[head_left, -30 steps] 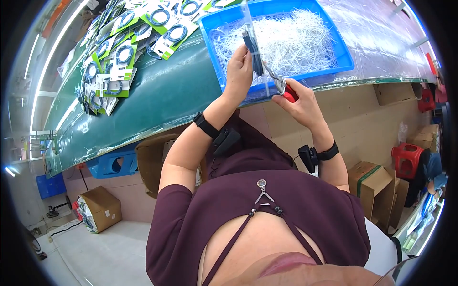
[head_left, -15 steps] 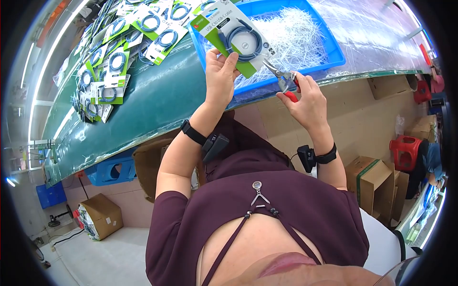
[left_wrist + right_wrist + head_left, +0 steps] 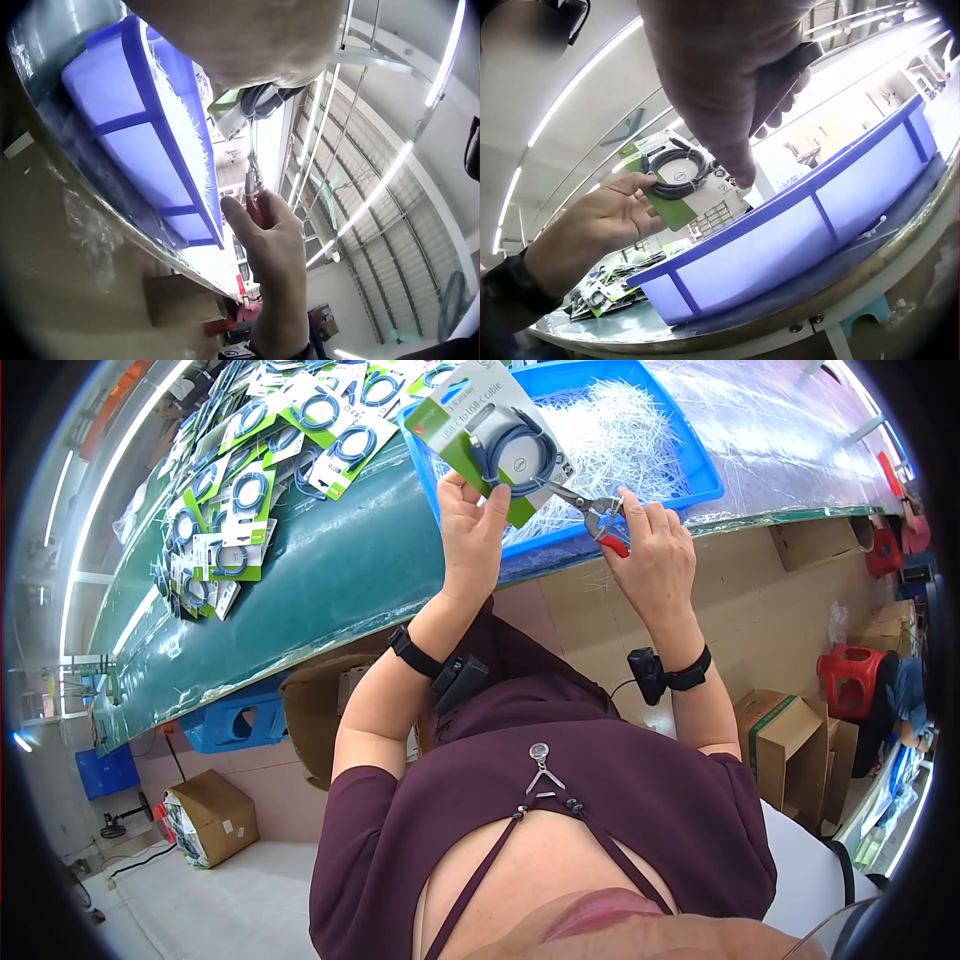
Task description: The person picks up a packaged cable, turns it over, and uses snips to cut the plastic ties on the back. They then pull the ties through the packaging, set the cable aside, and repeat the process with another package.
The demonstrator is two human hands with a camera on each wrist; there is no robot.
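My left hand (image 3: 470,545) pinches the lower left of a green and white card (image 3: 480,405) between thumb and fingers. A dark blue-grey USB-C cable (image 3: 487,468), coiled in a ring, is fixed on the card. The card's printed front faces up toward the head camera. In my right hand (image 3: 655,565) are metal snips (image 3: 598,510) with red handles. Their narrow blades point left, with the tips right at the coil's lower right side. The right wrist view shows the left hand's thumb (image 3: 640,181) against the coil, while the right hand hides most of the snips.
A blue tray (image 3: 712,478) full of thin white plastic strips (image 3: 640,435) stands behind the hands. Many carded cables (image 3: 245,495) are heaped on the green table (image 3: 330,570) at left. Loose thin white strips (image 3: 598,582) show below the snips, past the table's front edge.
The card has turned from nearly edge-on to face the head camera. The snips have moved left, and their tips now reach the coil.
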